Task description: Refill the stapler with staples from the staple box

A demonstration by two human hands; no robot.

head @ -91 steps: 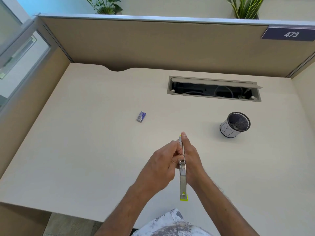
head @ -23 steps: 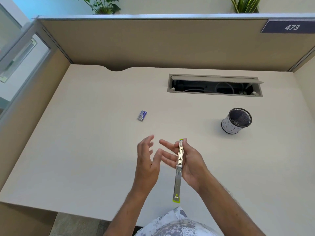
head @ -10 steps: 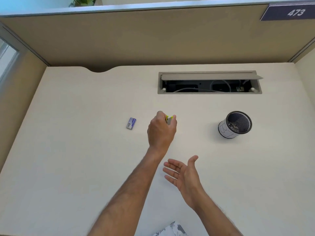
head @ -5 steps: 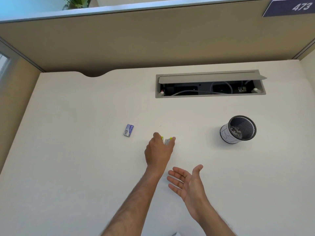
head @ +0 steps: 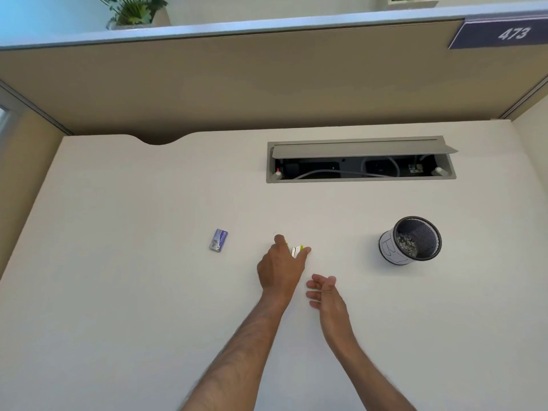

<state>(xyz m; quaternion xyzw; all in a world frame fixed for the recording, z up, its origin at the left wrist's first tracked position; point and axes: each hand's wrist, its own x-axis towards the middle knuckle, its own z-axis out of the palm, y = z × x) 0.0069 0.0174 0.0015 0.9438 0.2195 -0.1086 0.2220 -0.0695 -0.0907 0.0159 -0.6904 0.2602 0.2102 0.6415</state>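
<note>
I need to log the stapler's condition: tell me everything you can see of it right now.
Little of the stapler shows: a silvery metal part with yellow-green plastic tips peeks out between the thumb and fingers of the left hand, which grips it low over the desk, right of the staple box. The hand hides the rest, so whether it is open or closed, or touching the desk, cannot be told. The right hand does not touch it.

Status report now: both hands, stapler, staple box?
Left hand grips stapler at desk. Right hand open, holds nothing. Staple box untouched, left of stapler; nothing between.
</note>
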